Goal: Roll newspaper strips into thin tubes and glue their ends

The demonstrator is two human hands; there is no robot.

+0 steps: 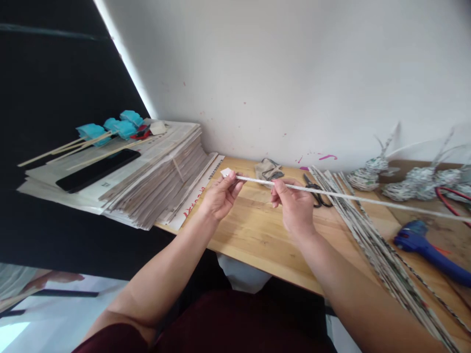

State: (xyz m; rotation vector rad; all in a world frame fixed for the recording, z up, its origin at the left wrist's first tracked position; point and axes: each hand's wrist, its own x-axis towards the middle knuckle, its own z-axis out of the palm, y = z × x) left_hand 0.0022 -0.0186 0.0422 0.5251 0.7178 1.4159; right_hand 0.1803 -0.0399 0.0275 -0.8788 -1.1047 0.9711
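Note:
A long, thin white paper stick [353,196] stretches across both hands and runs off to the right edge of the view. With fingertips pinched, my left hand [218,196] grips its left end, where a small white paper flap [225,172] sticks out above the thumb. My right hand [294,203] is closed on the same stick a short way to the right, thumb on top. Both hands are above the wooden table [250,240]. Black-handled scissors [312,190] lie just beyond my right hand, and a crumpled grey-beige cloth [268,169] lies behind the stick.
Stacked newspapers [162,179] at left carry a black phone [98,169], blue flower-like pieces on sticks [125,128] and red-handled pliers [142,132]. Several rolled paper sticks [371,240] lie at right, beside a blue glue gun [430,247] and woven paper forms [415,181]. A wall stands behind.

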